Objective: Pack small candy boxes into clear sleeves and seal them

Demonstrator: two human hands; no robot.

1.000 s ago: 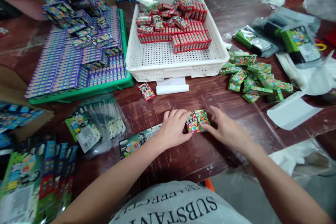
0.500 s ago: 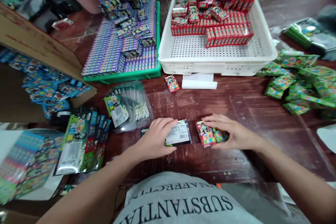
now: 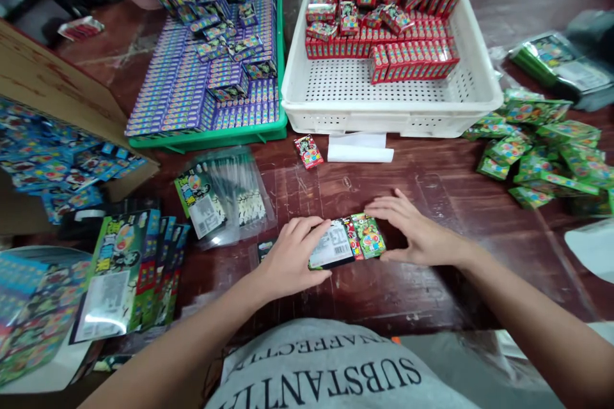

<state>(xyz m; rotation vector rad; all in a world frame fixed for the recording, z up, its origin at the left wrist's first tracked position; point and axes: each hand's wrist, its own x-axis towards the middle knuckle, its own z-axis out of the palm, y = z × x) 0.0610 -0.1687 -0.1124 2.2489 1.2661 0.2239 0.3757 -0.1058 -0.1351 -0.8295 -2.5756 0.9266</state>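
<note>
My left hand (image 3: 297,255) holds a clear plastic pouch with a black and white barcode label (image 3: 333,246) down on the table. A red small box (image 3: 354,239) is partly inside the pouch's right end. Right behind it lies a green small box (image 3: 368,236), outside the pouch. My right hand (image 3: 415,230) curves round the green box's right end, fingertips at its upper corner and thumb near its lower corner. Another red box (image 3: 308,151) lies farther up the table. To the left are flat clear pouches (image 3: 225,195) in an overlapping pile.
A green tray (image 3: 259,133) holds purple boxes, and a white crate (image 3: 393,116) holds red boxes. Loose green boxes (image 3: 547,147) are heaped at right. Filled pouches (image 3: 115,275) and a carton (image 3: 71,86) with blue packs stand at left. A white paper strip (image 3: 359,148) lies before the crate.
My right hand has pushed the red and green boxes left to the pouch; the red one has entered its end. My right fingers have spread wider. The view has shifted slightly.
</note>
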